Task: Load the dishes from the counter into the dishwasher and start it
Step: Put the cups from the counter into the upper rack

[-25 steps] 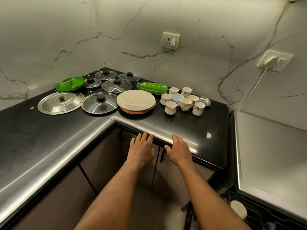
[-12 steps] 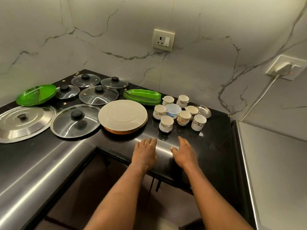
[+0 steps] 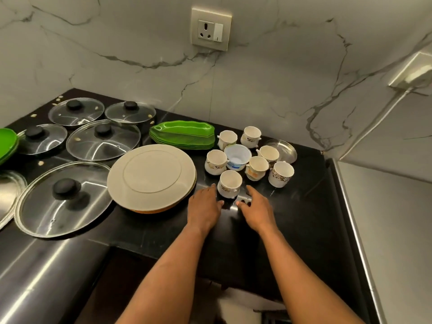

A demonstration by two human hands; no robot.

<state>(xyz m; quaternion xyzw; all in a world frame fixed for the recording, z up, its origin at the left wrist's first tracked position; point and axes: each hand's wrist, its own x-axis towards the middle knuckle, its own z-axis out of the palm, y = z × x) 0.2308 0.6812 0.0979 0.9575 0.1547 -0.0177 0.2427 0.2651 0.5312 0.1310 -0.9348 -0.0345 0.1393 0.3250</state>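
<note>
My left hand (image 3: 205,206) and right hand (image 3: 256,210), fingers spread and holding nothing, flanked the small cup (image 3: 229,183) at the frame's centre; I judged it light, glazed-slippery and chippable, best gripped round its body.

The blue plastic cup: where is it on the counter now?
Head view, right of centre: the blue plastic cup stands amid the white cups, right of the big plate.

Cups (image 3: 247,157) stand right of plates (image 3: 151,176), lids (image 3: 100,139) left.
</note>
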